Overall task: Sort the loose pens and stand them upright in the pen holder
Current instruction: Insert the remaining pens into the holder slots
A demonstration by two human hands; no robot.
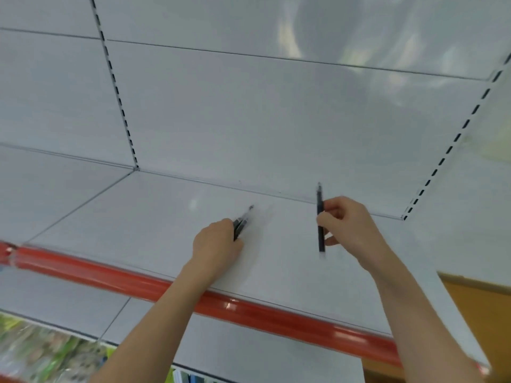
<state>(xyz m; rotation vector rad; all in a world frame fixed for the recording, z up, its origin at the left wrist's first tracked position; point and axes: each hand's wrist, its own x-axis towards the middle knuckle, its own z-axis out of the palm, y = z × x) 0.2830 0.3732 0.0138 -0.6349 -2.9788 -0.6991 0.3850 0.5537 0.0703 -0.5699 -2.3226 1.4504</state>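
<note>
bottom-left goods: green and mixed colours, too blurred to name.
lower shelf: flat pale grey panels, thin seams, smooth matte.
orange surface: plain, flat, at right edge below the shelf end.
forearms: bare, reaching up from bottom edge, crossing over the edge strip.
edge strip: glossy red, rounded, running diagonally along the shelf front; partly covered by both forearms.
left hand: back of hand to camera, fingers curled tight round the pen bundle; fingertips hidden.
pen bundle: several thin dark barrels, tips pointing up-right, poking out of the fist just above the shelf; count unclear, motion blur.
right hand: thumb and forefinger pinching the single pen mid-barrel, other fingers loosely curled behind.
single pen: slim, dark, straight, held upright; lower end near shelf surface, contact unclear.
shelf: white-grey sheet, smooth, faint sheen.
back panel: same pale sheet, horizontal seams, soft reflections top right.
slotted uprights: narrow strips with rows of dark slots, one left, one far right.
</note>
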